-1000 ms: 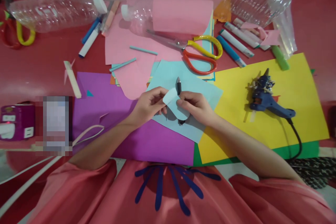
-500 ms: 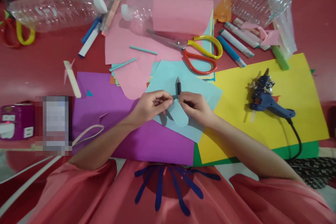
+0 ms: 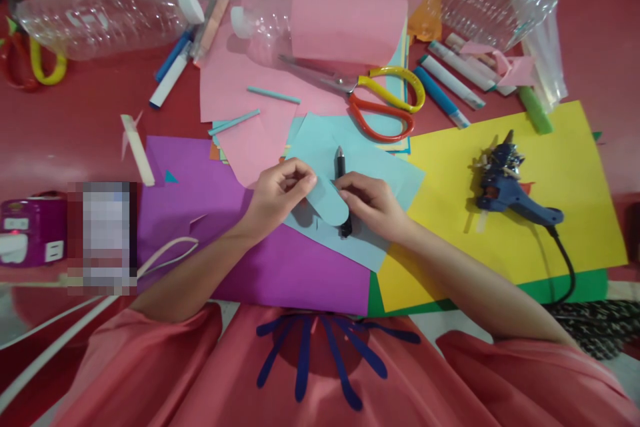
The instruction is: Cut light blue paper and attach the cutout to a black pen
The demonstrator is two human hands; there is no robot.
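My left hand point(image 3: 280, 193) pinches the upper left end of a light-blue paper cutout point(image 3: 327, 201) with a rounded lower end. My right hand point(image 3: 370, 200) is closed, thumb and fingertips together at the cutout's right edge. Beneath both hands lies a light-blue paper sheet point(image 3: 385, 180). A black pen point(image 3: 341, 160) rests on that sheet, its middle partly hidden by the cutout and my right fingers. Beyond the hands lie scissors point(image 3: 345, 84) with one yellow and one red handle.
A blue glue gun point(image 3: 517, 197) lies on yellow paper point(image 3: 565, 147) at the right. Purple paper point(image 3: 300, 280) spreads to the left. A pink-wrapped bottle point(image 3: 350, 27), a clear bottle point(image 3: 110, 20) and markers point(image 3: 445, 97) lie farther back. A phone point(image 3: 107, 233) is at the left.
My left hand has moved slightly left and away from me with the cutout. The cutout has shifted up-left and shows more of its length; the pen's near end has come into view.
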